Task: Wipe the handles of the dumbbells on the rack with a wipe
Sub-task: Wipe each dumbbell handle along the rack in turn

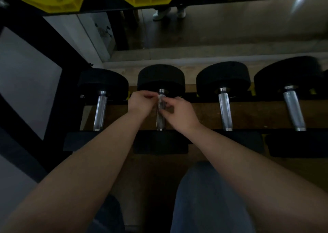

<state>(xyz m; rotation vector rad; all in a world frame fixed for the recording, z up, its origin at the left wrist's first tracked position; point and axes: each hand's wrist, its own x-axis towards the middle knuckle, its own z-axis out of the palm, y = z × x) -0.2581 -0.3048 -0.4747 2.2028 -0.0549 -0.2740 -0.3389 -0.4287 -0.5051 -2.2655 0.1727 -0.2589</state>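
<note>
Four dumbbells [223, 78] lie across the rack [205, 100] with their bars pointing at the person, so each one can be reached from the front edge. Both hands meet over the second handle [161, 116] from the rack's left end. The left hand [142, 102] and right hand [178, 112] each pinch the small white wipe [160, 97] with curled fingertips, holding it on the handle's far end by the rack's back edge, probably to wrap it before rubbing.
</note>
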